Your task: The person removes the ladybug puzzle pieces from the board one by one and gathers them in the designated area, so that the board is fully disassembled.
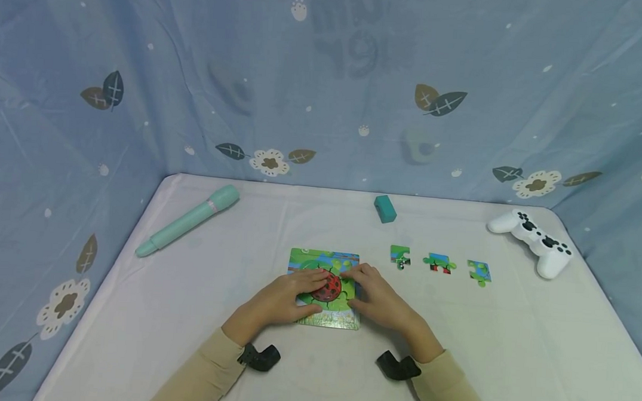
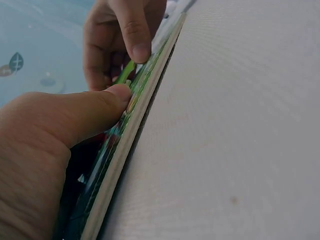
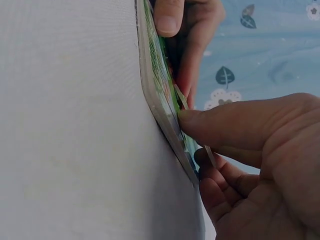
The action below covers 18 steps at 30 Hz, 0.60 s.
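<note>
A jigsaw puzzle board [image 1: 329, 320] with a red ladybug on green leaves lies on the white table, in front of the person. On its left part rests the left hand [image 1: 284, 294], its fingers stretched over the ladybug and its thumb touching the lower area. At the board's right edge, the right hand [image 1: 381, 299] pinches a green puzzle piece [image 3: 210, 156] between thumb and fingers. That piece is tilted up from the board's surface, as the left wrist view also shows; its picture is mostly hidden by the fingers.
Three loose puzzle pieces [image 1: 439, 263] lie in a row right of the board. Behind them is a teal block [image 1: 386, 209]. A mint-green microphone-shaped stick [image 1: 188, 221] lies at the left, a white game controller [image 1: 531, 241] at the right. A blue patterned curtain [image 1: 325, 105] surrounds the table.
</note>
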{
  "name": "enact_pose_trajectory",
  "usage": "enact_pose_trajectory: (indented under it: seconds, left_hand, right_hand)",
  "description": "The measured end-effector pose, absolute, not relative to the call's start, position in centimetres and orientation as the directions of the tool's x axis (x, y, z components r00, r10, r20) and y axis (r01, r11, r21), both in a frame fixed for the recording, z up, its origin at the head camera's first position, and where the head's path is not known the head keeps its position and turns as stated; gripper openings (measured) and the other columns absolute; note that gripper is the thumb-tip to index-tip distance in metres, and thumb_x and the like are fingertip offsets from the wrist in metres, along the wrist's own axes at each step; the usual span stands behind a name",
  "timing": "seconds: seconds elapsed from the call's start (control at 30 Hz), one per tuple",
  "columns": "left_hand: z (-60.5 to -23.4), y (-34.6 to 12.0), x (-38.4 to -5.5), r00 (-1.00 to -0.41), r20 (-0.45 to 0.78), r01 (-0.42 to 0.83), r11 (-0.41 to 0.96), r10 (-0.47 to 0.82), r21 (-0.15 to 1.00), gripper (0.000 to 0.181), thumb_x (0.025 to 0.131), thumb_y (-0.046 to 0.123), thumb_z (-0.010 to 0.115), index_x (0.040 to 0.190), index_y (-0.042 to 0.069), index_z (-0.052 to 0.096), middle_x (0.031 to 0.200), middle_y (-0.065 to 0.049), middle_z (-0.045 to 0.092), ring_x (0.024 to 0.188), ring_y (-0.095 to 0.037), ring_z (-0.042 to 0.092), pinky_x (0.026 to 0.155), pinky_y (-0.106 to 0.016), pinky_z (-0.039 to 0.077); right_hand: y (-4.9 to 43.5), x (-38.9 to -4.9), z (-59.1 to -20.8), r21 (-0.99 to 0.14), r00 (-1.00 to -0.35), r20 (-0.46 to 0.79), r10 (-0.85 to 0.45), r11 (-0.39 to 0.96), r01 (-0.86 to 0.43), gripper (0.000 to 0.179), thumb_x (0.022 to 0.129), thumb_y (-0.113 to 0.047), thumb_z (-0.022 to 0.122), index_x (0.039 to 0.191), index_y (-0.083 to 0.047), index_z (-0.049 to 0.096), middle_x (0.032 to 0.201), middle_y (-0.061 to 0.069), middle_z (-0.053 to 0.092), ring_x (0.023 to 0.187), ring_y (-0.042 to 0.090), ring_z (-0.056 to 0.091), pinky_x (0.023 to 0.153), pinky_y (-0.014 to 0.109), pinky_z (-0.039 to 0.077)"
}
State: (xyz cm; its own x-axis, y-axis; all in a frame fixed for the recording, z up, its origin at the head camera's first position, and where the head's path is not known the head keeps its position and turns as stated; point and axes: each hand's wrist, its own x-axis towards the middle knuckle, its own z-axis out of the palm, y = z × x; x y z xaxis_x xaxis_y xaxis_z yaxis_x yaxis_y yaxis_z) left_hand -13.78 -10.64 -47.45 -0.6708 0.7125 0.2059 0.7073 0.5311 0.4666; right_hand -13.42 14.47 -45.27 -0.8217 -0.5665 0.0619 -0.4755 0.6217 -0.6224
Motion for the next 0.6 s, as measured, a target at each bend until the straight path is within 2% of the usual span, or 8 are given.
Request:
enact_pose_trajectory:
  seconds: [0.43,0.6]
  left_hand:
    - [-47.3,-10.8,-13.7,-0.676,0.196,0.699,0.534,0.71,0.477,0.055,0.088,0.038,0.065,0.132,0.007,0.056,0.143,-0.004,0.049,0.131,-0.025,0.047,0.106,-0.042,0.043]
    - [-47.3,-10.7,-13.7,-0.676,0.184,0.7,0.542,0.714,0.465,0.055,0.088,0.039,0.064,0.132,0.007,0.056,0.143,-0.003,0.049,0.131,-0.025,0.047,0.107,-0.043,0.042]
  right_hand:
    - [14.9,-13.5,-44.9,-0.661,-0.832,0.058,-0.552,0.603,-0.447,0.047,0.083,-0.008,0.07,0.128,-0.007,0.056,0.122,0.007,0.052,0.118,0.025,0.049,0.1,0.048,0.045]
    - [16.3,-13.9,-44.3,-0.692,-0.843,0.103,-0.528,0.571,-0.442,0.05,0.082,-0.005,0.071,0.129,-0.009,0.056,0.122,0.006,0.053,0.116,0.025,0.051,0.098,0.048,0.046]
